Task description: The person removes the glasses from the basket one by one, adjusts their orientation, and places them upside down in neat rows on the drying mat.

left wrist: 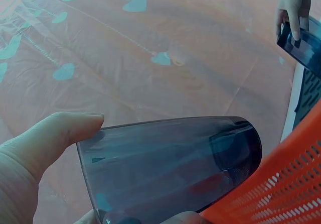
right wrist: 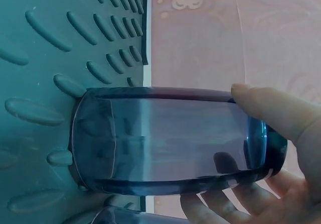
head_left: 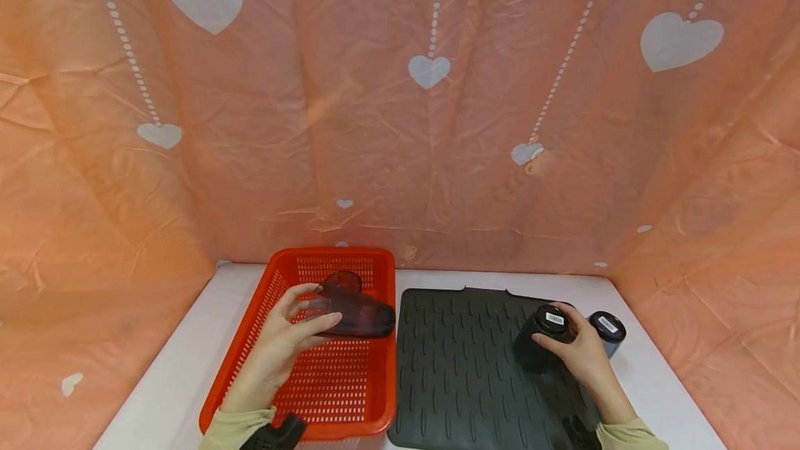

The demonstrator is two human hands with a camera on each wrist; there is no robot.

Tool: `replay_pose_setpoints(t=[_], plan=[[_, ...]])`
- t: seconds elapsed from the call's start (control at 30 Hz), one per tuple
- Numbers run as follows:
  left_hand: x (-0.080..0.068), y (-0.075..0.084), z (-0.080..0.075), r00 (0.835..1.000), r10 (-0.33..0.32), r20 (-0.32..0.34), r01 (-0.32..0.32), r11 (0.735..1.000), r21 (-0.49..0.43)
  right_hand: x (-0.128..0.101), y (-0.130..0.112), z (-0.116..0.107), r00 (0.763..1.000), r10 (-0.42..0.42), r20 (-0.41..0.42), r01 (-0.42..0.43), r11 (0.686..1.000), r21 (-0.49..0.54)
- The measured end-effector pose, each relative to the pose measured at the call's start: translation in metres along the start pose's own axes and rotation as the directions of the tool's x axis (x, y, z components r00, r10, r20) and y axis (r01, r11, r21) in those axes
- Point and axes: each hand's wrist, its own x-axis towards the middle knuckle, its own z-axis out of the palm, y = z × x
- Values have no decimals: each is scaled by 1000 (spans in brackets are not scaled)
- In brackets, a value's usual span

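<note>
Transfer step: your left hand (head_left: 284,339) clasps a dark tumbler (head_left: 356,314) above the orange basket (head_left: 250,360); your right hand (head_left: 578,353) clamps an inverted tumbler (head_left: 537,342) on the drying mat (head_left: 456,367). Next likely calls for releasing it squarely.

Ahead of my hands and out past both sides I see an orange cloth backdrop (head_left: 350,123), creased, printed with white hearts on dotted strings. Under them, a white tabletop (head_left: 187,360). Light is even and soft, warm-tinted by the cloth.
</note>
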Motion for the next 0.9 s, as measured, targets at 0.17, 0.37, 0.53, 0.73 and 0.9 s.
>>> replay_pose_setpoints(t=[0.17, 0.37, 0.53, 0.73, 0.9], plan=[[0, -2, 9, 1000, -6, 19, 7, 999, -36, -1, 0, 0, 1000, -10, -11, 10, 1000, 17], [1, -6, 20, 999, -32, 11, 33, 995, -93, -2, 1, 1, 998, -43, -37, 44, 999, 17], [1, -9, 27, 999, -49, 22, 52, 990, -135, -1, 1, 2, 998, -47, -51, 47, 999, 4], [1, -13, 33, 998, -49, 37, 55, 984, -172, -2, -1, 2, 998, -44, -51, 44, 999, -7], [3, -17, 39, 998, -52, 29, 57, 981, -187, -2, -2, 3, 995, -77, -68, 76, 997, -19]])
